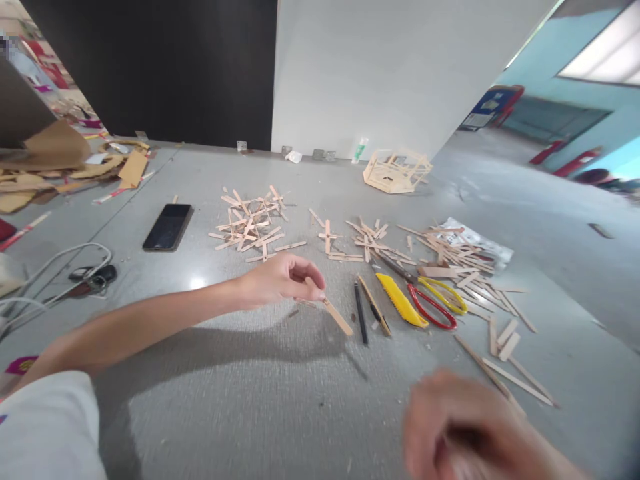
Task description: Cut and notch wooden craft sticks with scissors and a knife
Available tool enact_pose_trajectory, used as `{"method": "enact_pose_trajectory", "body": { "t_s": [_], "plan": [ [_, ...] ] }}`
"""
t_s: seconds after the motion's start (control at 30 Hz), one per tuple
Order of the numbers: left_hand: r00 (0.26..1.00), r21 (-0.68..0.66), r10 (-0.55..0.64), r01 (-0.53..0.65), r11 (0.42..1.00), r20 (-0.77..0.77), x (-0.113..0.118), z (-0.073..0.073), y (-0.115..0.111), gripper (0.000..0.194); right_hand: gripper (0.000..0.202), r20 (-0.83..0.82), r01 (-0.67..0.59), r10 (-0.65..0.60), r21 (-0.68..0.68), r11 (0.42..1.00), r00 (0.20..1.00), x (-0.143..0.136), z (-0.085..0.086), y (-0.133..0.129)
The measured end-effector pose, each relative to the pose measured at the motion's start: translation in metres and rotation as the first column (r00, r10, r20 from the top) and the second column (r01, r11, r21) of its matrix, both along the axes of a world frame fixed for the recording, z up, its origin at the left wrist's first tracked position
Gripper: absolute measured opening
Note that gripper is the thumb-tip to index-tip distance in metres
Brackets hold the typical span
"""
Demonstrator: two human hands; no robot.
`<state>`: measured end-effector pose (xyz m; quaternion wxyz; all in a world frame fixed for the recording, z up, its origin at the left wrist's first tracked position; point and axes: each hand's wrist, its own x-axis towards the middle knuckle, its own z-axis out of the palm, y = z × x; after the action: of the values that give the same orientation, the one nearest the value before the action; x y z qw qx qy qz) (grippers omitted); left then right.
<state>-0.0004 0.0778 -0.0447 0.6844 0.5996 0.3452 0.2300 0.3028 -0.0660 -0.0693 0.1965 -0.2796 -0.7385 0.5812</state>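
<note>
Between the thumb and fingers of my left hand (287, 281) is a flat wooden stick (339, 317), tilted down to the right over the grey table (240, 407). Blurred by motion, my right hand (460, 427) is at the lower right with its fingers curled; what they hold, if anything, cannot be made out. Right of the held stick lie a black pen (361, 313), a second slim tool (374, 305), a yellow cutter (400, 300) and scissors (435, 307) with red and yellow handles. Crossed stick pieces (250, 223) form a pile behind my left hand.
A black phone (169, 227) and a white cable (65, 253) lie at the left, with cardboard scraps (60, 157) behind. A wooden frame model (395, 172) stands by the upright panel (370, 73). Many loose sticks (463, 257) spread over a plastic bag (480, 241) at the right.
</note>
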Motion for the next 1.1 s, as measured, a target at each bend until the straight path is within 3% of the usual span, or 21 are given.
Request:
{"method": "enact_pose_trajectory", "body": {
  "t_s": [0.03, 0.07, 0.13, 0.23, 0.3, 0.4, 0.47, 0.53, 0.73, 0.83, 0.93, 1.0, 1.1],
  "plan": [
    [1.0, 0.002, 0.021, -0.021, 1.0, -0.009, 0.0, 0.0, 0.0, 0.016, 0.03, -0.007, 0.09, -0.09, -0.017, 0.996, 0.996, -0.009, 0.003, 0.018],
    [0.999, 0.006, 0.043, -0.043, 0.999, -0.018, 0.0, 0.0, 0.0, 0.018, 0.034, -0.031, 0.301, -0.305, -0.08, 0.95, 0.952, -0.017, 0.004, 0.035],
    [0.996, 0.002, 0.082, -0.082, 0.997, -0.025, -0.001, 0.0, 0.001, 0.02, 0.04, -0.072, 0.529, -0.553, -0.21, 0.822, 0.83, -0.032, 0.003, 0.067],
    [0.994, -0.027, 0.106, -0.105, 0.994, 0.006, -0.001, -0.001, 0.001, 0.02, 0.038, -0.061, 0.636, -0.699, -0.365, 0.68, 0.712, -0.041, -0.01, 0.098],
    [0.994, -0.051, 0.106, -0.105, 0.993, 0.028, -0.001, -0.002, 0.0, 0.021, 0.032, -0.117, 0.67, -0.756, -0.388, 0.632, 0.645, -0.04, -0.02, 0.107],
    [0.992, -0.063, 0.12, -0.116, 0.991, 0.049, 0.0, -0.004, -0.001, 0.023, 0.05, -0.224, 0.594, -0.737, -0.466, 0.656, 0.638, -0.037, -0.026, 0.111],
    [0.988, -0.046, 0.144, -0.142, 0.989, 0.055, 0.001, -0.005, -0.002, 0.028, 0.043, -0.258, 0.499, -0.697, -0.539, 0.679, 0.669, -0.037, -0.023, 0.111],
    [0.983, -0.022, 0.175, -0.174, 0.984, 0.048, 0.001, -0.005, -0.002, 0.032, 0.049, -0.275, 0.44, -0.674, -0.581, 0.685, 0.686, -0.038, -0.019, 0.11],
    [0.992, 0.075, 0.112, -0.107, 0.991, -0.062, 0.001, 0.004, -0.004, 0.014, 0.063, -0.279, 0.435, -0.672, -0.582, 0.687, 0.686, -0.039, -0.015, 0.11],
    [0.992, 0.122, 0.078, -0.066, 0.99, -0.101, 0.002, 0.011, -0.016, 0.013, 0.049, -0.203, 0.556, -0.664, -0.404, 0.726, 0.72, -0.037, -0.012, 0.113],
    [0.991, 0.152, -0.051, 0.069, 0.986, -0.123, 0.004, 0.018, -0.035, 0.028, 0.029, -0.07, 0.674, -0.671, 0.036, 0.738, 0.738, -0.042, 0.004, 0.107],
    [0.992, 0.168, -0.069, 0.087, 0.982, -0.108, 0.004, 0.021, -0.045, 0.032, 0.028, 0.006, 0.56, -0.581, 0.261, 0.786, 0.814, -0.047, 0.019, 0.09],
    [0.997, 0.139, -0.018, 0.029, 0.99, -0.077, 0.004, 0.021, -0.047, 0.029, 0.029, 0.173, 0.251, -0.316, 0.318, 0.914, 0.933, -0.041, 0.022, 0.041]
  ]
}}
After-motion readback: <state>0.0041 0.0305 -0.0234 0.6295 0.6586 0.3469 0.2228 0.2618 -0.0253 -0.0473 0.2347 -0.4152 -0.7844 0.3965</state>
